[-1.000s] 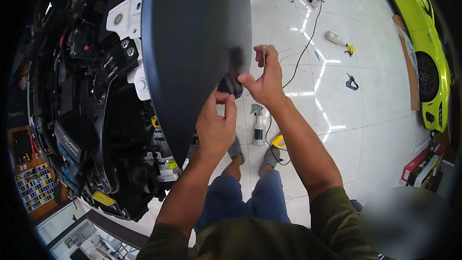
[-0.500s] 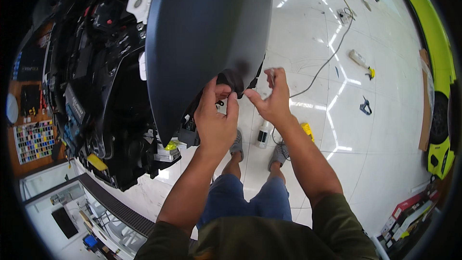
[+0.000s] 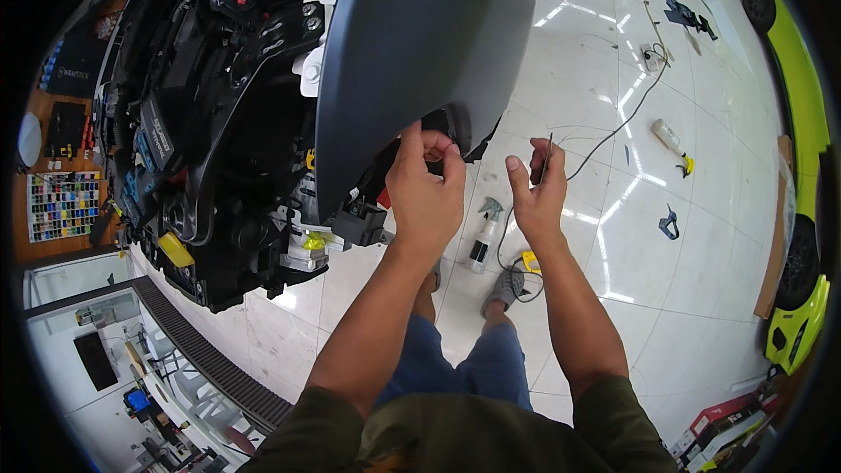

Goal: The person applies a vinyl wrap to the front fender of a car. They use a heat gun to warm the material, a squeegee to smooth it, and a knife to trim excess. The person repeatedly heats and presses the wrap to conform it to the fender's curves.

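A dark grey car fender panel fills the upper middle, its lower edge curving round the wheel arch. My left hand is at that edge, its thumb and fingers pinched together beside a dark flap under the arch. What lies between those fingertips is too small to make out. Apart from the panel, to the right, my right hand holds a thin, dark, blade-like tool upright between thumb and fingers.
Left of the panel lies the exposed engine bay. On the tiled floor are a spray bottle near my feet, another bottle with a yellow nozzle, a cable and a black bracket. A lime-green car stands far right.
The view has shifted, so the panel sits further right. My right hand has drawn away from the panel edge, and the thin tool in it now shows clearly. My left hand remains at the edge.
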The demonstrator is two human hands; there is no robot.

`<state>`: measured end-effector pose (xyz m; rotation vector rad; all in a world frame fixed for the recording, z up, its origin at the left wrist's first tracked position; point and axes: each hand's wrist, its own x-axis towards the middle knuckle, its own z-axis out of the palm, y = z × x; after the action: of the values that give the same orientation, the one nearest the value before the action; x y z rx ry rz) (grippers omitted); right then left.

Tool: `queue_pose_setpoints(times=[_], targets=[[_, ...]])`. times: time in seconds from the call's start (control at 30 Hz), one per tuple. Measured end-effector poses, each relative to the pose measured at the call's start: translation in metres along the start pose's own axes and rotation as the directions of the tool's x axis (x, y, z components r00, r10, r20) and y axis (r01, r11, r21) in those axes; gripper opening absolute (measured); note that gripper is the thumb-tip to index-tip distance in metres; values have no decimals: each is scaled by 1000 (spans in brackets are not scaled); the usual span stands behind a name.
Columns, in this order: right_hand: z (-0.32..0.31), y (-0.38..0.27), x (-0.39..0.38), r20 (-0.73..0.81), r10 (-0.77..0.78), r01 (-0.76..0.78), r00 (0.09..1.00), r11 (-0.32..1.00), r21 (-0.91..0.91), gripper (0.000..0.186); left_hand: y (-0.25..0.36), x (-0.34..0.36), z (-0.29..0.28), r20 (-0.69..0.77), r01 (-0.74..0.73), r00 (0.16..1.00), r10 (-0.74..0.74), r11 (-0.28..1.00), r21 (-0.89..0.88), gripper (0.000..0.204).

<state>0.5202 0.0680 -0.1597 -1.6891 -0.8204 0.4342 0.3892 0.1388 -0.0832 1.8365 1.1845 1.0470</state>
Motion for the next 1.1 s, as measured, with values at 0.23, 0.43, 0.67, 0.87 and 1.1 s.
queue_pose_setpoints(times=[0.23,0.43,0.67,0.87,1.1], targets=[[26,-41,45,-25,-251,251,968,968,1,69,-21,9,-13,192,23,981,12,984,-177,41],[29,-27,66,-31,-439,436,898,897,-76,89,-22,23,-27,403,145,911,-91,984,-104,18],[35,-15,67,9,-488,488,873,872,-49,92,-35,23,-33,542,321,813,-213,940,-113,17],[34,-3,58,99,-501,508,860,858,-70,92,-41,15,-39,461,365,846,-267,921,-138,15],[41,1,41,96,-443,449,891,893,-46,92,-37,7,-29,393,269,910,-134,911,-313,15]])
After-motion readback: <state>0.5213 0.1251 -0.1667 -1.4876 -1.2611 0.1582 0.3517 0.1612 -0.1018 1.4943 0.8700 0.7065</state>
